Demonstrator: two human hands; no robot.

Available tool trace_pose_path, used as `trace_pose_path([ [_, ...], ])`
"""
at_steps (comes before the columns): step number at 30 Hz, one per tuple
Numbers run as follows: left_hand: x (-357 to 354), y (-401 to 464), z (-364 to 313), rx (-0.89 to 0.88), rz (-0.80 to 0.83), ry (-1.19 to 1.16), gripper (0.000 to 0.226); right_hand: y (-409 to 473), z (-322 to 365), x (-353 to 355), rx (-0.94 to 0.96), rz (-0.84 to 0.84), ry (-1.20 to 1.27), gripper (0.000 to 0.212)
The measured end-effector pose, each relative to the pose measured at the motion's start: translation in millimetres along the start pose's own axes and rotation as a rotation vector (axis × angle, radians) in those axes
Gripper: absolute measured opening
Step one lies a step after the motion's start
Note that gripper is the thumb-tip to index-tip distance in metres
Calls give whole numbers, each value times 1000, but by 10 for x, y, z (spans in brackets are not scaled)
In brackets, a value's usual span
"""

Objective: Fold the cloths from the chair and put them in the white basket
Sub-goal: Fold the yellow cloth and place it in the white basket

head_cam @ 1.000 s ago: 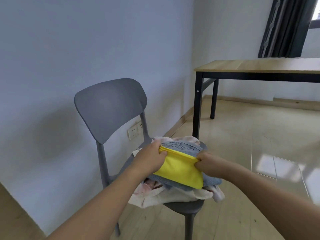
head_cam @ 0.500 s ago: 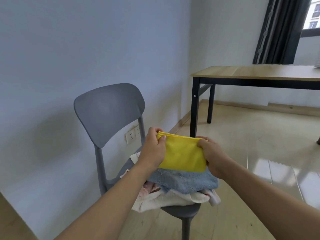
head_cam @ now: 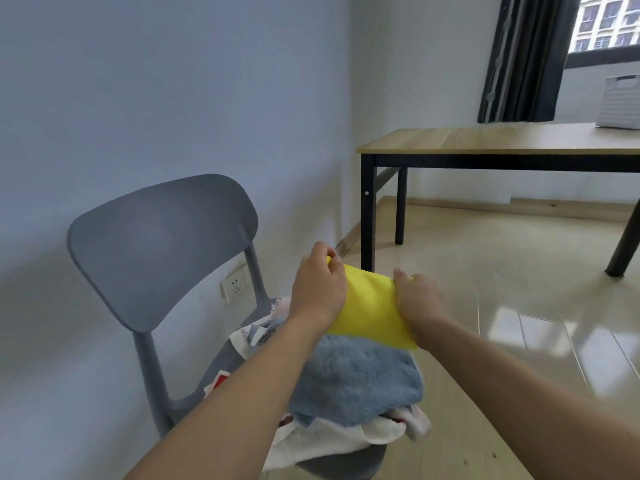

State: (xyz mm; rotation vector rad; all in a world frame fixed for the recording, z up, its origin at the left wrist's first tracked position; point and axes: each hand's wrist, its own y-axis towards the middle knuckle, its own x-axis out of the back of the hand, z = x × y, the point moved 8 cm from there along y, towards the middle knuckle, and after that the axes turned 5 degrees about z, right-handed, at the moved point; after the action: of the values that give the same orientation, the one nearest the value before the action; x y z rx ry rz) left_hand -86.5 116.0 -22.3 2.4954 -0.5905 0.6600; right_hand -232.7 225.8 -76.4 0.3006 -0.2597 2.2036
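A folded yellow cloth (head_cam: 372,311) hangs in the air above the grey chair (head_cam: 159,247). My left hand (head_cam: 320,287) pinches its upper left corner and my right hand (head_cam: 417,299) grips its upper right edge. Below it, on the chair seat, lies a pile of cloths with a blue fluffy towel (head_cam: 356,379) on top and white and pink cloths (head_cam: 322,441) under it. A white basket (head_cam: 620,102) stands on the wooden table (head_cam: 485,140) at the far right, cut off by the frame edge.
The chair stands against a pale wall with a socket (head_cam: 234,285) behind it. The table has black legs (head_cam: 367,216). A dark curtain (head_cam: 523,57) hangs by the window. Shiny tiled floor (head_cam: 519,306) spreads to the right.
Both hands have lifted the yellow cloth off the pile and carried it higher. The view has turned right and up, bringing the basket on the table into sight.
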Motion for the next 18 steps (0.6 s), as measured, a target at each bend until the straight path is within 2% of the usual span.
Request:
trace_pose_path([
  [5, -723, 713, 194, 78, 74, 47, 23, 871, 5, 225, 107, -155, -131, 33],
  [9, -971, 1205, -129, 175, 144, 2, 25, 1279, 344, 622, 87, -197, -173, 32],
  [14, -751, 1843, -1405, 144, 202, -107, 28, 1428, 1509, 1493, 67, -256, -164, 42],
  [18, -439, 2343, -2754, 158, 429, -223, 42, 1407, 2921, 2446, 94, -284, -176, 44],
])
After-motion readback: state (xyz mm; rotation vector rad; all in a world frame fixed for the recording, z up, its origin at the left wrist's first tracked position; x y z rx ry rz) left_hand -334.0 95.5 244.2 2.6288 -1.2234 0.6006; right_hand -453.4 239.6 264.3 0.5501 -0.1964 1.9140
